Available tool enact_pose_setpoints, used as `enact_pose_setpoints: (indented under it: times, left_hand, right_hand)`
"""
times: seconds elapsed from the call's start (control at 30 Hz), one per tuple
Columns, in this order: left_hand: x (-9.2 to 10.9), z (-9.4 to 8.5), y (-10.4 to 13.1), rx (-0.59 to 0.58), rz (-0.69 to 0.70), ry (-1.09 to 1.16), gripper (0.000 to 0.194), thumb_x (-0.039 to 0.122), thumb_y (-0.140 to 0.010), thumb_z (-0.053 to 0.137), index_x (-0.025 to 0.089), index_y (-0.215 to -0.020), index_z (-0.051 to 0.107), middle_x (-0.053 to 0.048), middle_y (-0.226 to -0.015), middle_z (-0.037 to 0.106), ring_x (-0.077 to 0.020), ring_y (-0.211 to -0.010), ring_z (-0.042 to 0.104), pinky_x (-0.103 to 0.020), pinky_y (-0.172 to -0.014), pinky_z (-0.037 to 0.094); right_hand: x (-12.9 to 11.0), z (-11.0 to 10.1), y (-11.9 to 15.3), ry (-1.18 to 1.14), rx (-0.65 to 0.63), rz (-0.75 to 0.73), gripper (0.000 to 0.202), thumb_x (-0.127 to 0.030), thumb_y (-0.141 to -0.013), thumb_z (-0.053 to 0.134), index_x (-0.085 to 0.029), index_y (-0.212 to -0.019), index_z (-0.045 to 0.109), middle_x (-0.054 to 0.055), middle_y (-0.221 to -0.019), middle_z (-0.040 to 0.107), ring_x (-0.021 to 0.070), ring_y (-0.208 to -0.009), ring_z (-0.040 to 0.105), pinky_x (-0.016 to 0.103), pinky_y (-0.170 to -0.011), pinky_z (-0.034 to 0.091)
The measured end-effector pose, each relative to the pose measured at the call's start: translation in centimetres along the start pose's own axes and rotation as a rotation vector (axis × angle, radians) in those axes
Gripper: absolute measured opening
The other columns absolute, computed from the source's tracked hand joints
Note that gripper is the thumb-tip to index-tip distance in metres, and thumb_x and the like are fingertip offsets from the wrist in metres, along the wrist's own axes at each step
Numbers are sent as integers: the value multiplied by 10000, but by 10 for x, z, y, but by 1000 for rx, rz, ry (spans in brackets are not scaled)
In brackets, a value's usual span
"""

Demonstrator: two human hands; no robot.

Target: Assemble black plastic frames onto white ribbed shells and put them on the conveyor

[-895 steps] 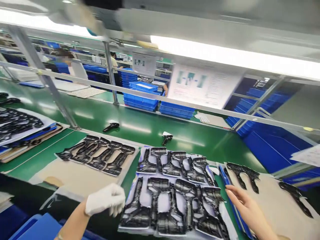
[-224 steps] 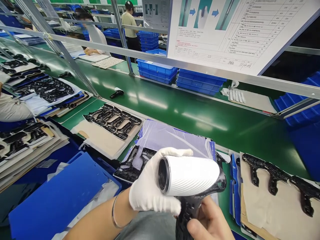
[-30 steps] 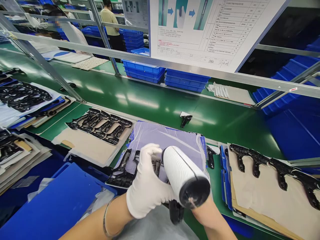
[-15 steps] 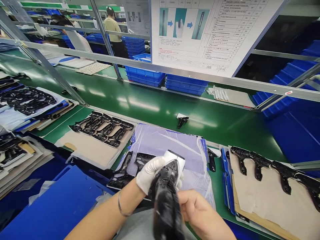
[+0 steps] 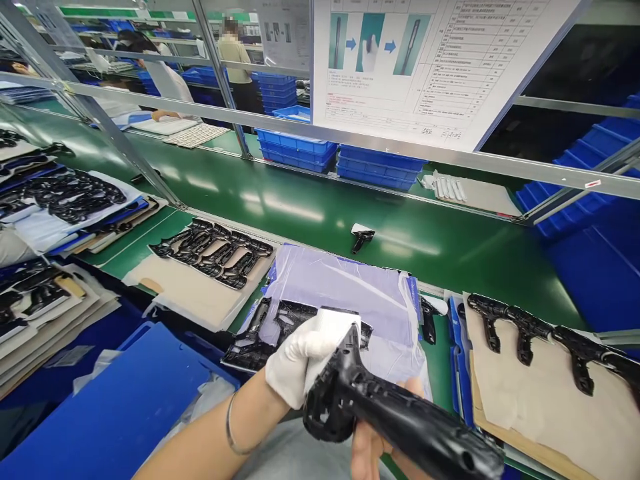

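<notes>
Green conveyor (image 5: 310, 207), two hands, left hand (image 5: 300, 357), right hand (image 5: 373, 448), clamped on one black-and-white housing (image 5: 380, 407)

head-worn view, forward-down, close over bench (image 5: 440, 253)

The gloved left hand (image 5: 295, 363) grips the white barrel (image 5: 333, 330) of a dryer-shaped part. The bare right hand (image 5: 373, 447) holds its black handle (image 5: 400, 417) from below.

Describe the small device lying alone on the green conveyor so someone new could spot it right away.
Start at the wide green conveyor belt running across the middle. Just past the plastic-covered tray, one small device lies on the belt. Unlike the all-black parts laid in rows nearby, it has a white head and black handle.
</notes>
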State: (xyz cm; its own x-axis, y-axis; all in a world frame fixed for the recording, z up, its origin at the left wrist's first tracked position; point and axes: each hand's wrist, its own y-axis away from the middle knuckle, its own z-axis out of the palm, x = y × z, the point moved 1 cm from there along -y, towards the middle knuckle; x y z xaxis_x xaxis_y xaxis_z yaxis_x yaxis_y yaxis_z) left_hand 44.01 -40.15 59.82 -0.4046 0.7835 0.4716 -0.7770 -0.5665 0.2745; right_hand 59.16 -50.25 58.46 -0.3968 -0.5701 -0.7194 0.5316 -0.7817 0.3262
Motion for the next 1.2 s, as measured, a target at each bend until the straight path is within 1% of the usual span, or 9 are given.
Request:
enact_pose_setpoints:
  times: [0.1, 0.17, 0.27, 0.4, 0.6, 0.77, 0.97, 1.1, 1.2]
  left_hand:
    - [7, 7, 10, -22, 79, -130, 348, 279, -613, 828, 116, -874, 667, -60, -707, 685, -192, -628, 645, -290, -607, 507]
    - [13, 10, 15, 16, 177, -263, 448, 188, -582, 840, 153, -987, 651, -51, -810, 706, -219, -741, 676, -324, -707, 537]
    - [22, 13, 19, 94, 378, -470, 663, 31, -516, 826, 208, -1119, 616, -69, -1117, 693, -268, -1048, 654, -363, -934, 502]
    - [24, 12, 21, 95, 451, -532, 669, 59, -534, 873, 220, -1123, 599, -118, -1347, 611, -332, -1262, 563, -422, -1055, 447]
    - [17, 11, 21, 39, 504, -440, 657, 77, -531, 898, 233, -1101, 609, -135, -1359, 610, -352, -1278, 564, -445, -1015, 489]
    - [16, 14, 21, 34, 554, -459, 722, -59, -511, 838, 285, -1109, 625, -80, -1305, 657, -295, -1260, 589, -384, -1009, 489]
    - [16, 19, 23, 33, 571, -441, 824, -62, -440, 877, 304, -1140, 640, -77, -1308, 655, -319, -1247, 595, -424, -1037, 469]
    - [16, 21, 25, -7, 584, -392, 832, -56, -414, 888, 306, -1130, 668, -69, -1316, 658, -306, -1238, 603, -389, -1020, 488]
    - [16, 20, 28, -39, 562, -365, 816, -42, -425, 893, 300, -1135, 686, -61, -1321, 659, -297, -1238, 604, -355, -1016, 495]
  right_hand:
    - [4, -4, 0, -187, -149, 133, 990, -983, -635, 399, -95, -863, 772, 126, -735, 752, 148, -523, 680, 234, -556, 550]
    - [2, 0, 1, -357, -148, 129, 928, -920, -729, 430, -73, -901, 767, 104, -705, 749, 106, -532, 681, 161, -548, 523]
    - [-5, 11, 7, -478, -56, 12, 654, -691, -904, 527, -94, -1088, 723, 101, -792, 771, 105, -634, 731, 139, -590, 529]
    - [-11, 19, 14, -373, 83, -79, 413, -456, -877, 720, -161, -1159, 662, 85, -874, 768, 137, -690, 748, 177, -609, 544]
    - [-12, 20, 11, -56, 260, -55, 640, -594, -697, 827, -183, -1147, 632, 69, -891, 728, 180, -791, 687, 261, -729, 515]
    - [-11, 15, 12, 93, 420, -5, 702, -677, -616, 826, -219, -1124, 667, 84, -962, 705, 256, -917, 646, 352, -855, 490]
    - [-6, 5, 9, 200, 646, -34, 716, -747, -522, 819, -224, -1000, 718, 97, -953, 692, 304, -958, 609, 448, -939, 486]
    - [-5, -1, 4, 309, 577, -7, 649, -768, -593, 766, -201, -906, 738, 145, -1008, 718, 354, -1077, 600, 519, -1016, 449]
    - [-3, -5, 1, 337, 507, -57, 649, -741, -679, 731, -200, -1038, 726, 161, -1146, 708, 358, -1173, 599, 526, -1060, 437]
